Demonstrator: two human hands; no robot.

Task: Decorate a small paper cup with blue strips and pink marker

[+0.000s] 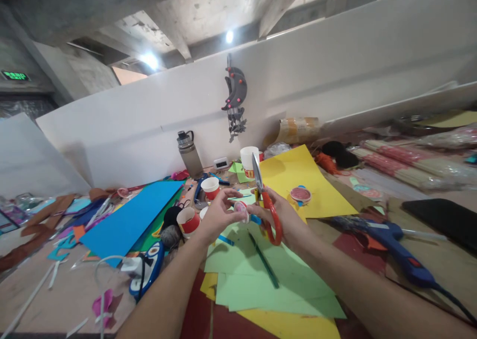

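My left hand (223,212) pinches a small round pinkish-white piece (241,211) above the green paper sheets. Close on its right, my right hand (278,212) holds scissors with orange-red handles (275,219), their blades pointing upward. A short blue strip (255,219) lies between the hands, by the round piece. Beneath them, a dark green pencil (264,259) rests on the light green paper (290,284). To the right, a round pink disc with blue tabs (300,195) sits on yellow paper (316,180).
Left are blue paper (134,219), red-and-white paper cups (188,221) and a blue power strip (152,269). A bottle (190,155) stands by the white board. Right are a blue glue gun (406,259), a black flat object (443,222) and wrapped sticks (402,165).
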